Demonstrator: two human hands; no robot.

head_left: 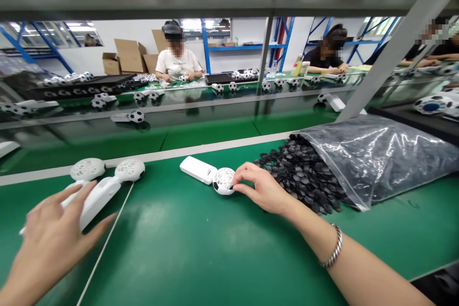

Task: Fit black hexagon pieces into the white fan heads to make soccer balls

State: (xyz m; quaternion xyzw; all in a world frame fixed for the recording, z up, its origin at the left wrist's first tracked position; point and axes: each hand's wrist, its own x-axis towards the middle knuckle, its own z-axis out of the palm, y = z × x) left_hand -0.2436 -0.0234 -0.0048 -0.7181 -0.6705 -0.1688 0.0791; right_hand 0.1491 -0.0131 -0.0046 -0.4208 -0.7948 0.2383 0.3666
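A white handheld fan with a football-style round head lies on the green bench in front of me. My right hand pinches thumb and forefinger at the right side of that head. A small black piece shows at the fingertips; whether it is seated in the head I cannot tell. On the left, my left hand is slightly blurred, fingers spread over two white fans. The nearer fan has an openwork head without black patches; the other fan's head lies behind it. Contact there is unclear.
Loose black pieces spill from a clear plastic bag on the right. A pale cord runs along the bench at left. Beyond a white rail, a conveyor carries football fans. Co-workers sit across it. A slanted post stands right.
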